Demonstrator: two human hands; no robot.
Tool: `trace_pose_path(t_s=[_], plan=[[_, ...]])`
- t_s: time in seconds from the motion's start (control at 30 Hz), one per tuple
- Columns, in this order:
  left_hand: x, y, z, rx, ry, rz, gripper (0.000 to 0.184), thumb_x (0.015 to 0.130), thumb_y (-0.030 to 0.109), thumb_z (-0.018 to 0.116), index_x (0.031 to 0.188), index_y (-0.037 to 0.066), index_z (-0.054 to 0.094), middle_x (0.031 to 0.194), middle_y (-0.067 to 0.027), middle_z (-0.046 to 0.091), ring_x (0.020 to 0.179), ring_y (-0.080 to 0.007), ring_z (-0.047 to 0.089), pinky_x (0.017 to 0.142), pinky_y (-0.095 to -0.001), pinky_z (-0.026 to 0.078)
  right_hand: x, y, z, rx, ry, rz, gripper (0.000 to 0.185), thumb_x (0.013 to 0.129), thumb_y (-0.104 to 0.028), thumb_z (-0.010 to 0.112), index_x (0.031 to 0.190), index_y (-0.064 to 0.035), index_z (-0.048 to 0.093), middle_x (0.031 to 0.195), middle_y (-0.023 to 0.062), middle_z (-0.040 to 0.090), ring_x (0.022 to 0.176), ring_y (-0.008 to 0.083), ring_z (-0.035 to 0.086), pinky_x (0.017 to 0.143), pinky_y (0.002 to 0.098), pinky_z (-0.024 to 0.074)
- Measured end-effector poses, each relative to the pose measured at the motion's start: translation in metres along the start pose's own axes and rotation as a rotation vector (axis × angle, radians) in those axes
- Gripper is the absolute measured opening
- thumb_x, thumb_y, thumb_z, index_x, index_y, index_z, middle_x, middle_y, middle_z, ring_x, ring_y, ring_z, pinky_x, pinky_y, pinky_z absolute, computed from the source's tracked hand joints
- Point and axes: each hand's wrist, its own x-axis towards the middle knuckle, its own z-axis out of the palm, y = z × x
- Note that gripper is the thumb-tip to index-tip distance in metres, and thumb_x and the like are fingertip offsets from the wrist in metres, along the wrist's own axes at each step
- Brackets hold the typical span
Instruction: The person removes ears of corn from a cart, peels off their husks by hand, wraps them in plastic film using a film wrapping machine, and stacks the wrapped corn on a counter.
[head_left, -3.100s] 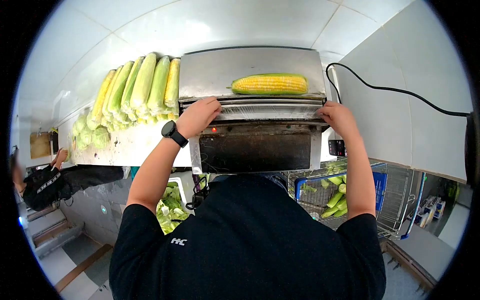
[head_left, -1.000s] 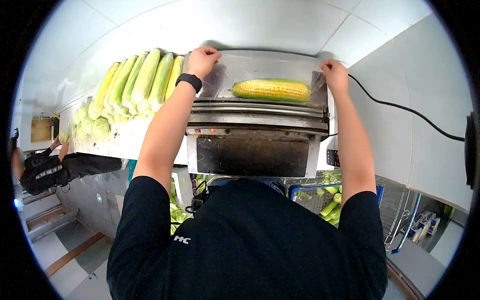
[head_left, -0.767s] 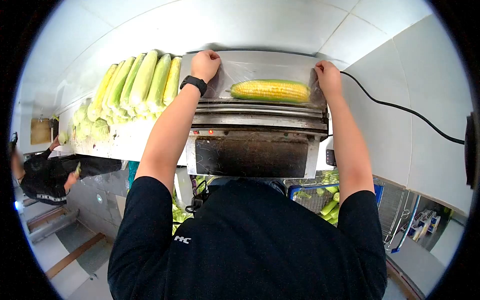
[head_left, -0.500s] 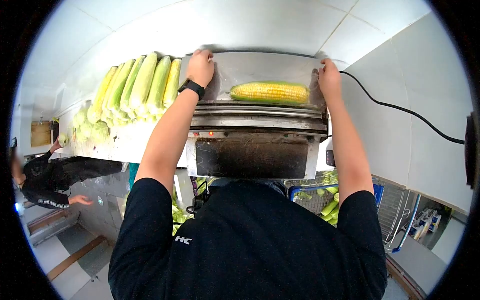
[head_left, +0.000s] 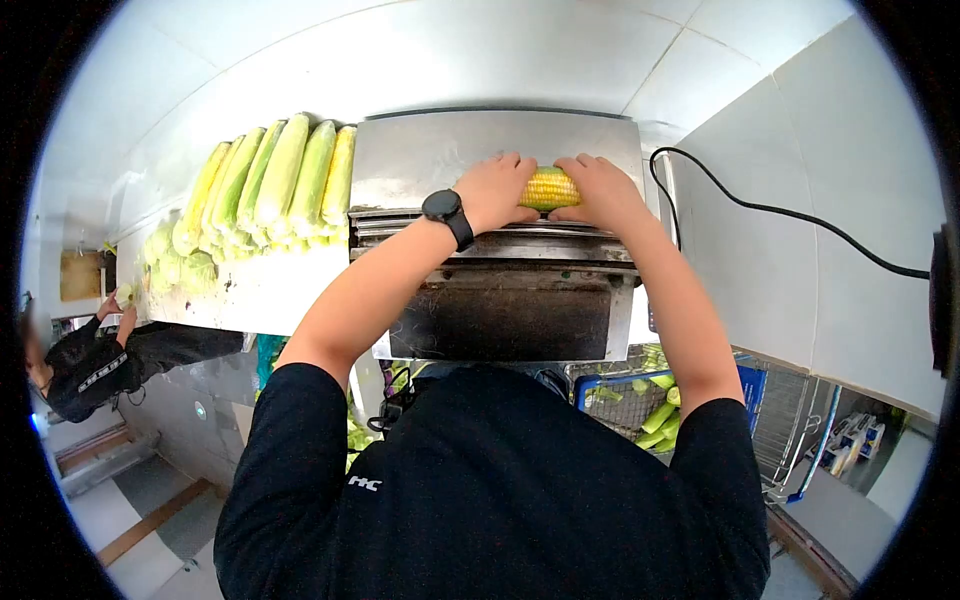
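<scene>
**Ear of corn (head_left: 551,188) held at both ends, near edge of the steel top (head_left: 430,150)**

Left to right:
- Far left: co-worker (head_left: 80,365) in black, both hands around a pale green item (head_left: 124,296) at the counter's end. Too small to identify.
- White counter (head_left: 270,290): pale green bundles (head_left: 180,265) first, then a row of corn ears (head_left: 265,190) side by side, tips leaning away from the wearer. Mostly green, some yellow showing. Rightmost ear sits just beside the steel top. Dark specks on the counter in front of the row.
- Below the counter: leafy scraps (head_left: 358,436), partly hidden by the wearer's sleeve.
- Left hand (head_left: 497,193): curled over the ear's left end, fingers on the far side, thumb on the near side. Black watch (head_left: 447,215) on that wrist.
- Ear lies crosswise between the hands, yellow kernels visible in the middle, ends covered. Can't tell if there's film on it. Metal bars (head_left: 590,240) and a dark panel (head_left: 505,320) on the wearer's side of it.
- Right hand (head_left: 600,193): mirrors the left, curled round the right end, thumb near side.
- Right: wire cart (head_left: 610,390) below, with green husks (head_left: 660,425) in it. Black cable (head_left: 800,215) runs across the wall panel (head_left: 760,270).
</scene>
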Motion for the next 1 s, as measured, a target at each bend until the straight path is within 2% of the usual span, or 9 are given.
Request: trace_pose_path(t_s=[0.1,0.17,0.27,0.57,0.63,0.77,0.83,0.9,1.0], plan=[[0.008,-0.003,-0.008,-0.068,-0.055,-0.066,0.067,0.071,0.046,0.081,0.116,0.003,0.056,0.109,-0.0175,0.062,0.102,-0.0363,0.063,0.085,-0.0463,0.053,0.007,0.007,0.000,-0.026,-0.040,0.001,0.070,0.066,-0.039,0.086,0.123,-0.0110,0.057,0.113,0.0123,0.062,0.104,0.0335,0.061,0.090,0.0433,0.0508],[0.013,-0.004,-0.018,-0.086,-0.237,-0.187,0.069,0.067,0.052,0.081,0.110,0.002,0.061,0.107,-0.0177,0.065,0.099,-0.0334,0.065,0.083,-0.0435,0.055,0.006,0.008,0.002,-0.051,-0.044,-0.023,0.069,0.065,-0.040,0.086,0.121,-0.0116,0.058,0.110,0.0122,0.063,0.100,0.0330,0.063,0.087,0.0437,0.0523],[0.005,0.002,-0.030,-0.027,-0.193,-0.116,0.064,0.064,0.050,0.080,0.102,0.002,0.062,0.098,-0.0193,0.068,0.094,-0.0367,0.066,0.082,-0.0459,0.054,-0.001,-0.002,-0.004,-0.040,-0.006,-0.030,0.063,0.065,-0.035,0.086,0.117,-0.0109,0.059,0.106,0.0127,0.062,0.099,0.0334,0.063,0.086,0.0434,0.0525],[-0.029,0.011,-0.054,-0.231,-0.342,-0.096,0.071,0.066,0.051,0.080,0.111,0.000,0.060,0.097,-0.0225,0.069,0.093,-0.0401,0.066,0.080,-0.0474,0.052,-0.046,-0.030,-0.027,0.062,0.039,-0.033,0.062,0.064,-0.035,0.085,0.115,-0.0093,0.060,0.103,0.0112,0.062,0.092,0.0322,0.066,0.081,0.0443,0.0535],[-0.037,0.006,-0.048,-0.304,-0.443,-0.010,0.073,0.066,0.052,0.080,0.114,0.000,0.060,0.097,-0.0222,0.070,0.094,-0.0401,0.066,0.082,-0.0462,0.052,-0.055,-0.038,-0.035,0.123,-0.068,0.015,0.064,0.063,-0.033,0.086,0.116,-0.0077,0.060,0.104,0.0125,0.063,0.095,0.0337,0.064,0.084,0.0422,0.0521],[-0.049,0.009,-0.041,-0.531,-0.583,0.012,0.070,0.068,0.050,0.080,0.110,-0.002,0.062,0.099,-0.0218,0.069,0.093,-0.0342,0.067,0.083,-0.0402,0.051,-0.074,-0.049,-0.035,0.219,-0.105,0.004,0.069,0.062,-0.037,0.087,0.117,-0.0066,0.060,0.108,0.0136,0.063,0.099,0.0336,0.064,0.087,0.0416,0.0515],[-0.057,0.010,-0.037,-0.580,-0.570,-0.015,0.068,0.068,0.049,0.081,0.109,-0.003,0.063,0.099,-0.0222,0.069,0.092,-0.0320,0.067,0.082,-0.0389,0.051,-0.086,-0.060,-0.036,-0.047,0.261,-0.218,0.074,0.060,-0.042,0.088,0.117,-0.0055,0.060,0.110,0.0142,0.063,0.103,0.0335,0.063,0.090,0.0417,0.0510],[-0.056,0.009,-0.034,-0.569,-0.573,-0.024,0.068,0.069,0.049,0.081,0.109,-0.003,0.063,0.099,-0.0216,0.069,0.091,-0.0322,0.067,0.081,-0.0398,0.051,-0.086,-0.061,-0.025,0.000,0.240,-0.171,0.074,0.059,-0.045,0.089,0.115,-0.0058,0.060,0.108,0.0123,0.063,0.102,0.0327,0.063,0.088,0.0422,0.0514],[-0.056,0.010,-0.033,-0.533,-0.625,0.003,0.068,0.070,0.051,0.080,0.110,-0.002,0.063,0.098,-0.0211,0.069,0.092,-0.0345,0.067,0.082,-0.0412,0.051,-0.083,-0.061,-0.016,0.035,0.004,-0.029,0.070,0.060,-0.043,0.088,0.112,-0.0055,0.061,0.106,0.0117,0.064,0.100,0.0318,0.063,0.086,0.0419,0.0519]])
